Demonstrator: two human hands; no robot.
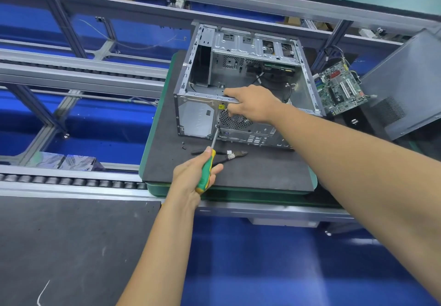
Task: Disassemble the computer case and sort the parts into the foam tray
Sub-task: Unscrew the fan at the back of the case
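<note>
An open grey metal computer case (238, 76) lies on its side on a dark foam mat (250, 172). Its rear panel with the round fan grille (232, 120) faces me. My left hand (194, 174) grips a green and yellow screwdriver (206, 172), and its tip touches the rear panel at the grille's lower left. My right hand (253, 103) curls over the case's top rear edge and holds it there. A removed green motherboard (338, 89) leans to the right of the case.
Cutting pliers (226, 155) and two small black screws (183, 145) lie on the mat in front of the case. A grey side panel (405, 83) stands at the right. A roller conveyor (71, 182) runs along the left, and aluminium frame rails cross behind.
</note>
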